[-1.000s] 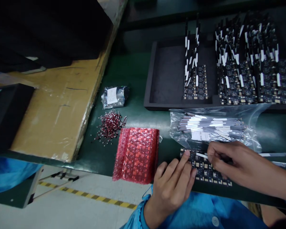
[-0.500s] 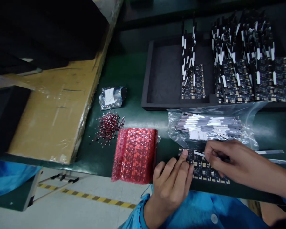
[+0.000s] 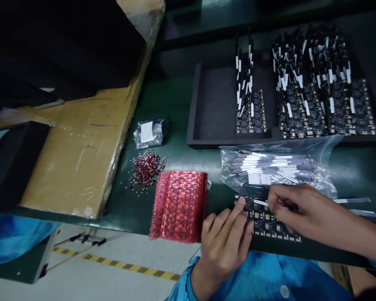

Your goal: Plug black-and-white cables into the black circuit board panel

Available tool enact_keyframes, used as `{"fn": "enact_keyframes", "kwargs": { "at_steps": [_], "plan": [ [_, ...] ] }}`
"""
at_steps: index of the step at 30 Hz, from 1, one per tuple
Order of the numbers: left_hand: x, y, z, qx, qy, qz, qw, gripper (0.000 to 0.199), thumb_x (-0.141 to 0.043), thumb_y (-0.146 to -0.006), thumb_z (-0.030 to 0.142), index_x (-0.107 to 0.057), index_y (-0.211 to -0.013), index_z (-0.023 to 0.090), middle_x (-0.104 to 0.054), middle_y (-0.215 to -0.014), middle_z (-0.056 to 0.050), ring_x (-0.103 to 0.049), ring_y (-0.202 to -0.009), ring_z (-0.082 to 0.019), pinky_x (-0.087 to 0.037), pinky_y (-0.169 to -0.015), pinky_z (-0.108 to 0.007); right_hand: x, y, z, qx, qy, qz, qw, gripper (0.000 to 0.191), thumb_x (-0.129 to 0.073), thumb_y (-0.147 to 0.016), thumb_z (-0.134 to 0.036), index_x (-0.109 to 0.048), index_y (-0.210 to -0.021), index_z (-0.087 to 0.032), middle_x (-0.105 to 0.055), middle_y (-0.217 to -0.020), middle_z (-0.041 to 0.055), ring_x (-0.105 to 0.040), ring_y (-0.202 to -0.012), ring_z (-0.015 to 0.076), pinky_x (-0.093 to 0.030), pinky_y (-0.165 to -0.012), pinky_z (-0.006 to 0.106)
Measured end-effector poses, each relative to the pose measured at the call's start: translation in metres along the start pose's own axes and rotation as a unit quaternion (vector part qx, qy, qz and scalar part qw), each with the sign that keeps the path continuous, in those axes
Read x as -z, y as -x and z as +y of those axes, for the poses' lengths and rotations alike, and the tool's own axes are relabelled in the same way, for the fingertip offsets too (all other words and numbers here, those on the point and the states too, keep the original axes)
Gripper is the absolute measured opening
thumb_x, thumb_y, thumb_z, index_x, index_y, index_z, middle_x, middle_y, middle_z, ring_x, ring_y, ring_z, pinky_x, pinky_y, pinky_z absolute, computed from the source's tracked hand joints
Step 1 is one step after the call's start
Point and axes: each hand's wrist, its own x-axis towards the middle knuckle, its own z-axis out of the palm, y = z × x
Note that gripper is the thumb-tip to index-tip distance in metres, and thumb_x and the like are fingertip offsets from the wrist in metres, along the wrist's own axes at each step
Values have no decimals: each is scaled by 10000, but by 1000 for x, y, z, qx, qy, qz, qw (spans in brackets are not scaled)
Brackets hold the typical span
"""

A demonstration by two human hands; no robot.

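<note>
While the left hand (image 3: 222, 246) rests with fingers extended on the left end of the circuit board (image 3: 269, 228), the right hand (image 3: 296, 207) pinches a white-marked ribbon cable (image 3: 260, 202) over it. The board lies near the bench's (image 3: 169, 92) near edge, right of the red bubble-wrap package (image 3: 183, 205).

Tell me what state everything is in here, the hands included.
Bare left hand: extended, touching a black rectangular circuit board.
The board: flat, partly covered.
Bare right hand: closed, pinching a thin white strip.
Clear plastic bag: lying flat, grey-and-white strips inside.
Red bubble-wrap packet: lying flat.
Silver plastic pouch: crumpled, label up.
Dark-red wiry heap: loose.
Black foam tray: partly filled.
</note>
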Motion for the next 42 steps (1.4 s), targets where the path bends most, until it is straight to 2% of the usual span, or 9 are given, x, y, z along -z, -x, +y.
{"fn": "enact_keyframes", "kwargs": {
  "at_steps": [7, 11, 16, 19, 26, 31, 35, 39, 42],
  "plan": [
    [0, 6, -2, -12, 3, 21, 1000, 122, -592, -931, 375, -672, -950, 285, -745, -1132, 91, -704, -861, -128, -475, -783, -334, -1, 0, 5, 1, -15, -2, 1000, 193, -594, -1053, -364, -597, -867, -312, -634, -670, -64, -661, -610, 210, -398, -577, 308],
    [1, 4, -2, -14, 6, 21, 1000, 124, -610, -923, 363, -678, -935, 260, -750, -1123, 80, -702, -867, -112, -464, -796, -314, 1, 2, -1, -9, -15, -7, 1000, 221, -597, -1065, -395, -596, -856, -321, -641, -665, -63, -656, -593, 216, -414, -566, 318],
    [1, 3, -1, -6, 13, 20, 1000, 120, -606, -926, 347, -676, -935, 250, -752, -1119, 79, -696, -873, -100, -452, -822, -309, -1, -2, -8, 27, -3, 42, 999, 206, -704, -888, -460, -561, -785, -351, -628, -564, -89, -638, -500, 208, -404, -494, 296],
    [0, 3, -1, -8, 9, 17, 1000, 119, -610, -926, 350, -673, -946, 251, -748, -1131, 71, -695, -872, -103, -448, -826, -312, -2, -6, -6, 51, 3, 45, 998, 201, -705, -822, -484, -553, -767, -364, -607, -526, -106, -611, -446, 198, -366, -447, 283],
    [0, -1, 0, -9, 1, 7, 1000, 133, -603, -933, 355, -680, -976, 255, -723, -1186, 75, -695, -883, -107, -448, -823, -313, -2, -3, -4, 22, -7, 41, 999, 183, -692, -859, -454, -563, -774, -356, -607, -572, -89, -622, -496, 201, -414, -479, 293],
    [1, -3, 1, -7, -6, -5, 1000, 150, -599, -937, 369, -684, -991, 259, -708, -1217, 83, -699, -912, -107, -454, -821, -311, 1, -1, -4, -10, -25, 14, 1000, 202, -627, -997, -387, -595, -803, -339, -646, -621, -57, -658, -563, 222, -462, -524, 307],
    [0, -3, 0, -4, -2, -9, 1000, 156, -594, -948, 369, -676, -1007, 250, -691, -1247, 79, -690, -929, -95, -438, -839, -306, 2, -1, -10, 4, -27, 19, 999, 214, -720, -928, -430, -576, -795, -344, -640, -623, -40, -652, -561, 243, -470, -516, 323],
    [0, -3, 0, -4, 2, -9, 1000, 153, -590, -954, 366, -674, -1008, 250, -681, -1262, 71, -687, -931, -99, -437, -832, -303, -2, -1, -5, 3, -19, 31, 999, 210, -652, -977, -419, -574, -799, -341, -638, -611, -54, -656, -539, 226, -462, -510, 316],
    [0, -3, 1, 0, -2, -7, 1000, 147, -590, -951, 367, -673, -1004, 258, -688, -1251, 75, -688, -922, -107, -446, -830, -312, -7, -5, 11, 63, -12, 27, 998, 210, -688, -913, -505, -568, -818, -362, -611, -578, -74, -614, -472, 211, -378, -436, 307]
  ]
}}
